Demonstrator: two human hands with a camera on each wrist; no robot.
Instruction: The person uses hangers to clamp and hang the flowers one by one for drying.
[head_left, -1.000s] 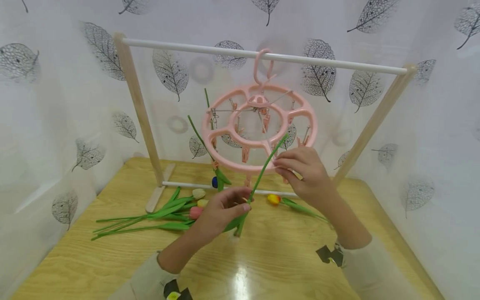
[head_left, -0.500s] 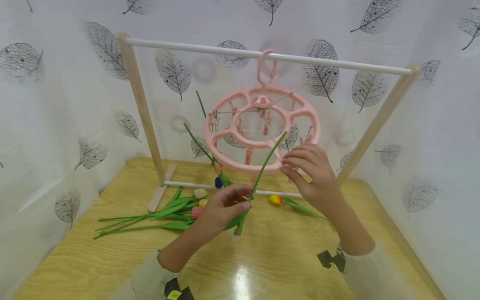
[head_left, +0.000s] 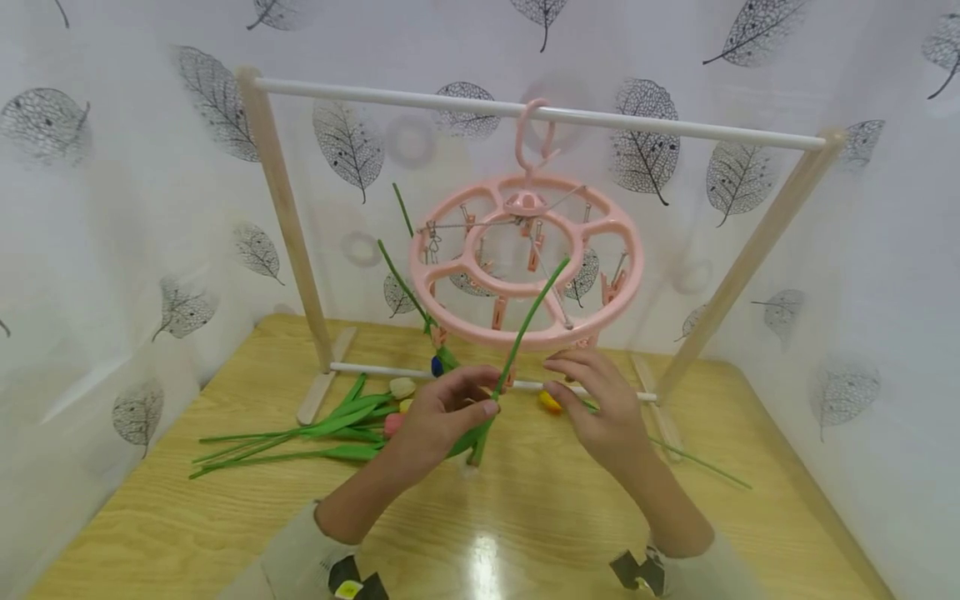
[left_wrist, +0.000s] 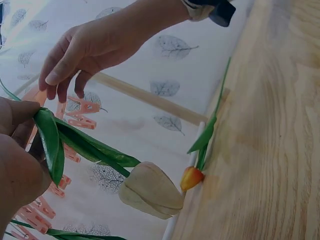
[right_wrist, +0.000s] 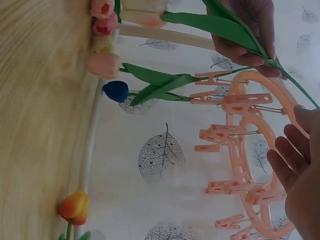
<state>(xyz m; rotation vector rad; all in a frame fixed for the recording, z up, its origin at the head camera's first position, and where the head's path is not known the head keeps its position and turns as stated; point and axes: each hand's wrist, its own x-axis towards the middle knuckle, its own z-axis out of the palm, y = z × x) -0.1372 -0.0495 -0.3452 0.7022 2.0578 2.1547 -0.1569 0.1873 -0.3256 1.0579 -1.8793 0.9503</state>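
Left hand (head_left: 442, 417) — pinching the green stem (head_left: 532, 314) of one white tulip (left_wrist: 150, 190), which is slanting head-down above the worktop (head_left: 420, 550). Right hand (head_left: 606, 417) — thumb and fingers parted, loosely bent, hovering near the pink ring hanger (head_left: 510, 289). Orange-yellow tulip (left_wrist: 192, 178): lying toward the worktop's back edge. Tulip bunch (head_left: 341, 422): lying toward its left edge.

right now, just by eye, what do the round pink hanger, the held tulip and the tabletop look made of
Round pink hanger: likely plastic, smooth, with a soft sheen. Held tulip: seems artificial, perhaps foam or soft plastic, going by its even, matte surface. Tabletop: wood or wood-look laminate, grain showing, glossy with a bright reflection.
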